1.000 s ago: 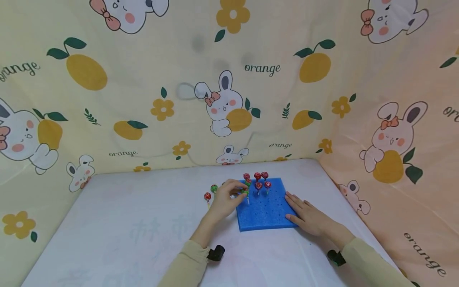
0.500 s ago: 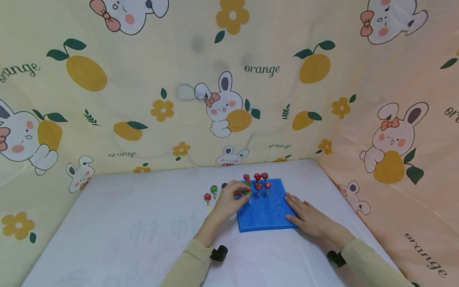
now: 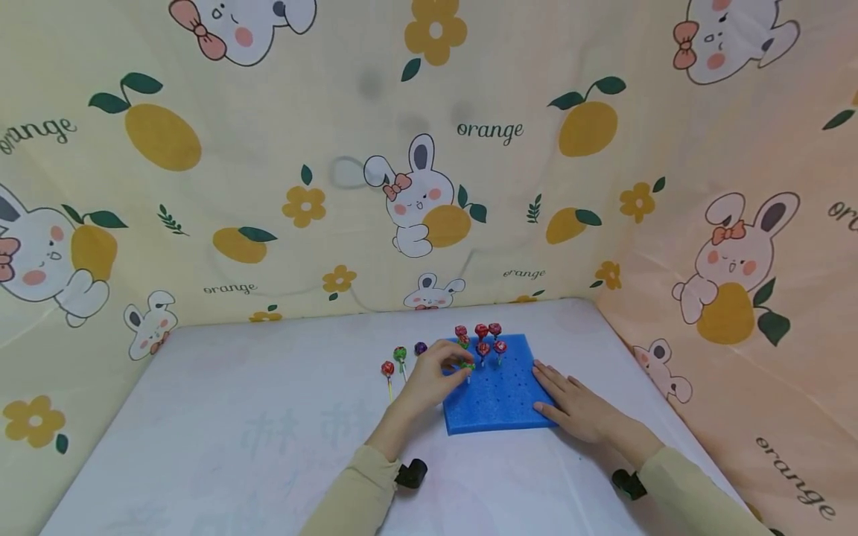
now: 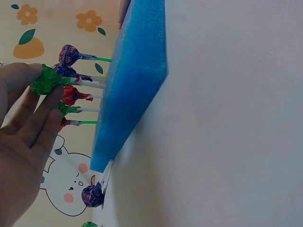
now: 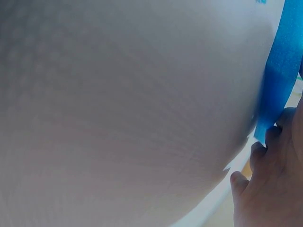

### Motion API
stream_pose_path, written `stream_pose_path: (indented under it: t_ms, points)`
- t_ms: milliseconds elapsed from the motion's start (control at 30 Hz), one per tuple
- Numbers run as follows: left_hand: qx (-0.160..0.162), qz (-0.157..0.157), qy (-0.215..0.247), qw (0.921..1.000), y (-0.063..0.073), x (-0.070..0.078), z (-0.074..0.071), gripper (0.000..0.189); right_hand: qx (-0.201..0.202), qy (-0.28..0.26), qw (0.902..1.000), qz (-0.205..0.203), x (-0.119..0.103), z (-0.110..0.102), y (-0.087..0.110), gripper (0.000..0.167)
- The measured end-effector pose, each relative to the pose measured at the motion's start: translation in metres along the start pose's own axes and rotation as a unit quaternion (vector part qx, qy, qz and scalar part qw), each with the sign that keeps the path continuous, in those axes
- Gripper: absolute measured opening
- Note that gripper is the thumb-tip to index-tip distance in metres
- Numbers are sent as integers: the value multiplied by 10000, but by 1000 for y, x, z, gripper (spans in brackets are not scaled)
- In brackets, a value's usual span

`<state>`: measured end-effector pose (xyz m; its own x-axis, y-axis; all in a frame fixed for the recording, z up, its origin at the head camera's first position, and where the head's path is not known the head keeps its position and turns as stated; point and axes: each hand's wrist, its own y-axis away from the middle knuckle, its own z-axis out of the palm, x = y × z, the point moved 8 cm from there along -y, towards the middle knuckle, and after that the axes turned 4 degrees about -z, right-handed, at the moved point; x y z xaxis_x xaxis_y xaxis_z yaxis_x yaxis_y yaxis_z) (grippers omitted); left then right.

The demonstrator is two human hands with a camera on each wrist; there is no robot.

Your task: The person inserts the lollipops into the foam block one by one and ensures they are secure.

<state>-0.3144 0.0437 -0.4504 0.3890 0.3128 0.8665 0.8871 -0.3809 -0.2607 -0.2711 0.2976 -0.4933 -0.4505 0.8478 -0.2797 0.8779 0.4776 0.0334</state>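
Note:
My left hand (image 3: 429, 378) pinches the wrapped head of a green lollipop (image 4: 45, 81) between thumb and fingers. Its white stick points down to the top face of a blue foam board (image 3: 499, 406), with the tip right at the surface. Toward the back of that board, several lollipops stand upright in two rows, among them a red one (image 3: 481, 330) and, in the left wrist view, a purple one (image 4: 69, 55). Along the board's right edge rests my right hand (image 3: 582, 408), fingers extended; the right wrist view shows its fingers (image 5: 258, 151) beside the foam.
Left of the board lie a red-wrapped lollipop (image 3: 387, 368), another green-wrapped lollipop (image 3: 400, 353) and a dark purple lollipop (image 3: 420, 348). Rows of small holes dot the foam. A white sheet (image 3: 268, 432) covers the table, with a printed curtain (image 3: 335, 112) behind.
My left hand has shifted slightly right and down over the board with the green lollipop, and the purple lollipop behind it now shows. My right hand has stayed put.

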Motion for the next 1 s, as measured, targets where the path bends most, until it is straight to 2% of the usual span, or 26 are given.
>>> stream_pose_path:
  t_ms: [367, 767, 1000]
  points:
    - [-116, -99, -181, 9997, 0, 0, 3, 20, 64, 29, 10000, -44, 1, 1, 0, 78]
    - [-22, -45, -363, 9993, 0, -2, 2, 19, 75, 9, 9999, -67, 3, 2, 0, 79]
    - [-8, 68, -719, 9974, 1, 2, 1, 24, -42, -15, 10000, -12, 4, 3, 0, 81]
